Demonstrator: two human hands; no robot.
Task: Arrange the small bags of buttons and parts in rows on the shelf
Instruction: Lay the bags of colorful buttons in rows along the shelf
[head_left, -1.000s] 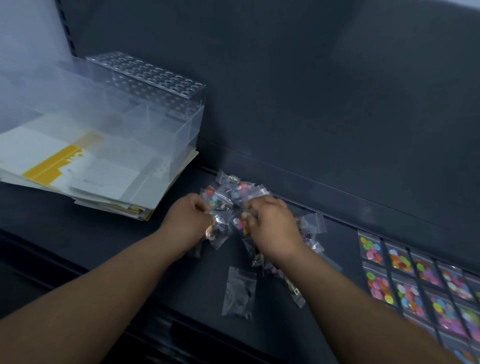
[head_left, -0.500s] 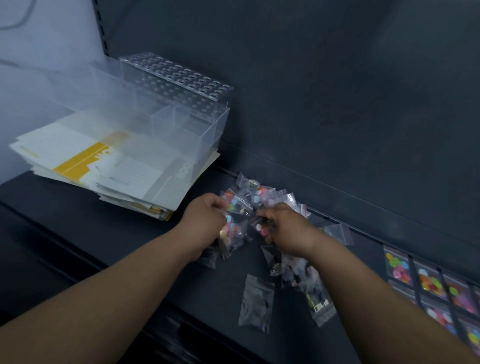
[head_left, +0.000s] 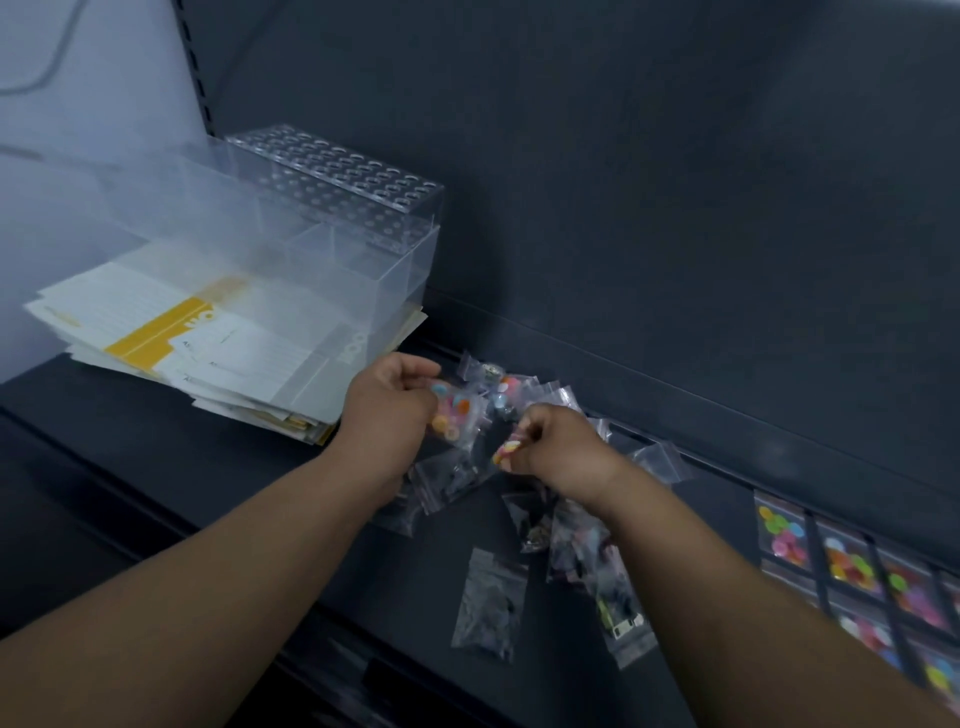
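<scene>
Fingers (head_left: 415, 370) of left hand (head_left: 384, 415) grip a button bag (head_left: 457, 415), right hand (head_left: 563, 454) pinches a second bag (head_left: 506, 452); papers' (head_left: 244, 358) print blurred.

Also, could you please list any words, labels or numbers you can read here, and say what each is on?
Nothing reads clearly.
On the yellow band of the stack of papers: large white letters, partly covered, blurred.
On the white forms: printed lines too small.
On the white label in a loose bag: blurred.
</scene>
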